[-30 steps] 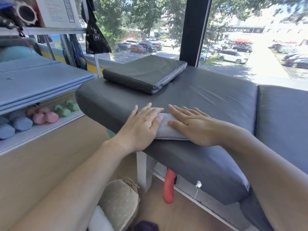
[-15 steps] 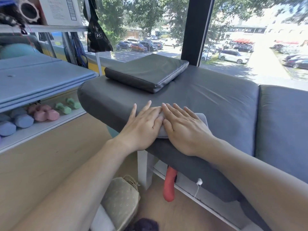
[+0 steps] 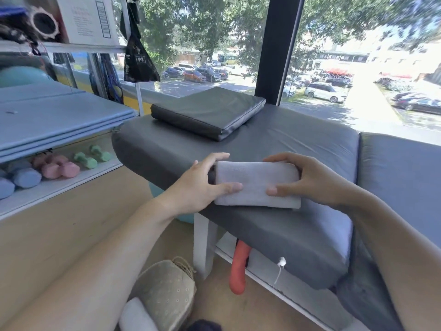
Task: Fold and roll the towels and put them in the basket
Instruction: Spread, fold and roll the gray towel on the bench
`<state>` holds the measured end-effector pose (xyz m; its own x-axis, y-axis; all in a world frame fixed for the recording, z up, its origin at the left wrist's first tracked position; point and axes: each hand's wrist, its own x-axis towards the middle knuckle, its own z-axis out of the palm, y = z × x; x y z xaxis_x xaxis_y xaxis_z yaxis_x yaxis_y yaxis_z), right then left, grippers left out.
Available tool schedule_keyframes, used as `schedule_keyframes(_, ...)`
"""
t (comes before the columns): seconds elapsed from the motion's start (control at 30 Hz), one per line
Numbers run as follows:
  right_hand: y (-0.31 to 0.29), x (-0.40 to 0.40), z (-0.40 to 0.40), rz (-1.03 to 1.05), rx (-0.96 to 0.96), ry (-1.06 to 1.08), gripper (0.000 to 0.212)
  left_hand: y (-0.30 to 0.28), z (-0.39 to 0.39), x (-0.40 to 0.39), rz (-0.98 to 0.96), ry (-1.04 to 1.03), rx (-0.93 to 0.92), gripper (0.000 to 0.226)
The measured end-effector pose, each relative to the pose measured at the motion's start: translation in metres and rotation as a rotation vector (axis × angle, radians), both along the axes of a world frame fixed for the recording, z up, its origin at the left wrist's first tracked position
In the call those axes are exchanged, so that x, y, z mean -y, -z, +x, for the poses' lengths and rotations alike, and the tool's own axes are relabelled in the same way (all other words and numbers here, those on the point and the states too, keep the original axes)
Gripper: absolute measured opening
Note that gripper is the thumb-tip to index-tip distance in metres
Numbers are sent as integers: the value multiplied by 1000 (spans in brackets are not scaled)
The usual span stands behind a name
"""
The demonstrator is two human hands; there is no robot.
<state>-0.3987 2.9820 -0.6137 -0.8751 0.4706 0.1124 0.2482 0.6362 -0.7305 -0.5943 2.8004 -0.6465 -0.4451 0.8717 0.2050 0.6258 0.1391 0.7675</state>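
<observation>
Grey padded table [image 3: 274, 139] by the window: rolled towel [image 3: 256, 185] at its near edge. Left hand [image 3: 200, 185] at 9 o'clock, right hand [image 3: 310, 180] at 3, both gripping its ends. Rolling looks done; next, carry to basket [image 3: 167, 290], floor at 7 o'clock.

Towel [image 3: 257, 185], centre of frame: pale grey cloth, matt, fine soft nap. Bench cushion [image 3: 274, 144] beneath it: dark grey leatherette, smooth, faint sheen. Pad [image 3: 210, 111] above centre: same material, glossier. Basket [image 3: 167, 295], lower centre: beige dotted fabric, matt, with a woven fibre handle. Dumbbells [image 3: 57, 167], left: matt rubbery coating. Floor: light wood, smooth
</observation>
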Motion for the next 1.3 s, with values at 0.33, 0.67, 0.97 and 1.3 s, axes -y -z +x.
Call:
schedule_keyframes(0.33, -5, 2, -1, 119, -247, 65, 53, -6, 3, -3, 357, 41, 35, 54)
schedule_keyframes(0.67, 9, -8, 0, 151, -69, -6, 52, -2, 5, -14, 216, 32, 77, 46)
schedule_keyframes(0.97, 8, -12, -4, 119, -14, -5, 38, 6, -1, -12, 164, 49, 92, 44)
schedule_keyframes(1.3, 4, 12, -9, 467, -111, -60, 79, 11, 1, -8, 153, 1, 39, 56)
